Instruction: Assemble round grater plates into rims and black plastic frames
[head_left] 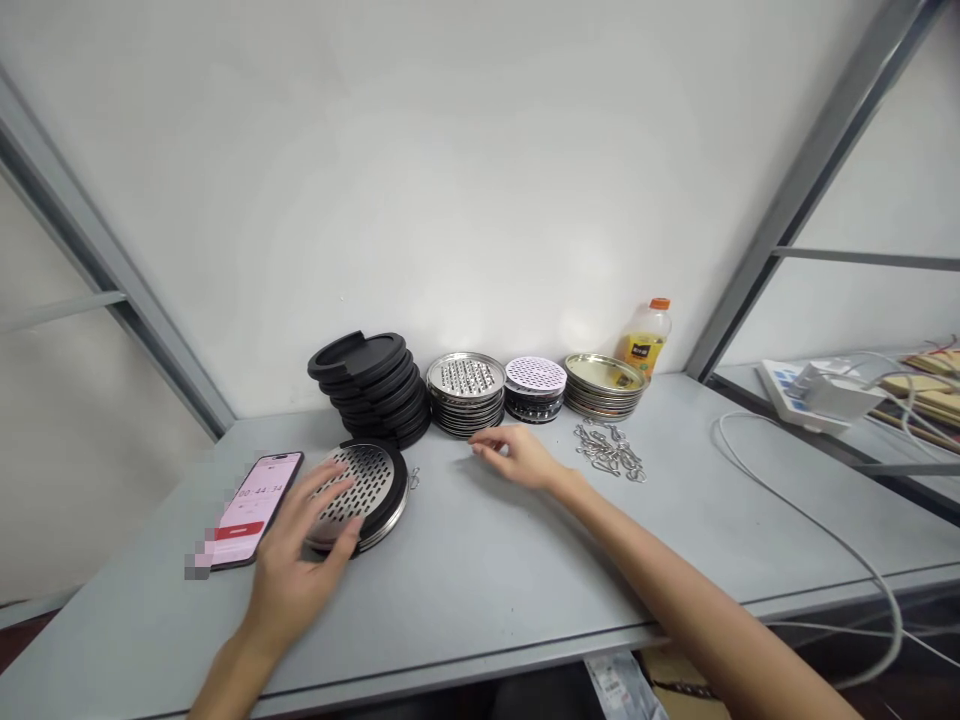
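Over the near left stack, a perforated metal disc lies on top of a black ring and more metal discs. My left hand is at that stack's left and front side, fingers spread, with nothing gripped. My right hand is above the table in front of the grater disc stack, fingers loosely bent and slightly apart, holding nothing visible. Beside the near stack lies a small metal clip. Behind it rises a pile of black round lids.
Along the wall stand a lilac perforated disc stack, gold-coloured discs and a juice bottle. Metal clips lie in front. A phone is at left. A white cable loops at right near a power strip.
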